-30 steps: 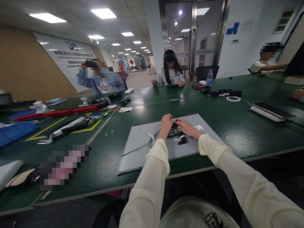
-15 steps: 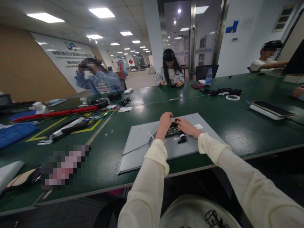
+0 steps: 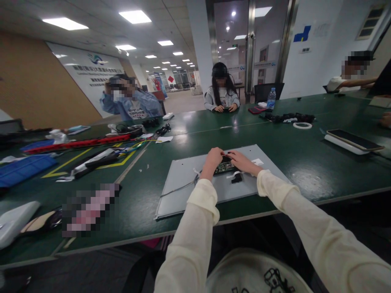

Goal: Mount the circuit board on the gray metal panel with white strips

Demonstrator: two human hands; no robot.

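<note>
A flat grey panel [image 3: 180,173] lies on the green table in front of me, a little tilted to my view. On its middle sits a green circuit board [image 3: 224,167] with a dark part along its far side. My left hand [image 3: 214,158] bends over the board's left end, fingers closed at the far edge. From the right, my right hand [image 3: 240,161] reaches to the same spot, fingertips pressed together near the left ones. What the fingertips pinch is hidden. Grey cables [image 3: 180,189] run left from the board. A small black piece [image 3: 236,178] lies just below it.
To the left are a blue tray [image 3: 26,169], a red strip [image 3: 82,143] and a white device [image 3: 16,224]. Rightward lie a phone [image 3: 354,138], a tape ring [image 3: 302,125] and black cables [image 3: 284,117]. A water bottle [image 3: 271,99] stands farther back. Several people sit around the table.
My left hand has lowered slightly onto the board's far edge, and the two hands' fingertips are closer together. The whole view has shifted a little.
</note>
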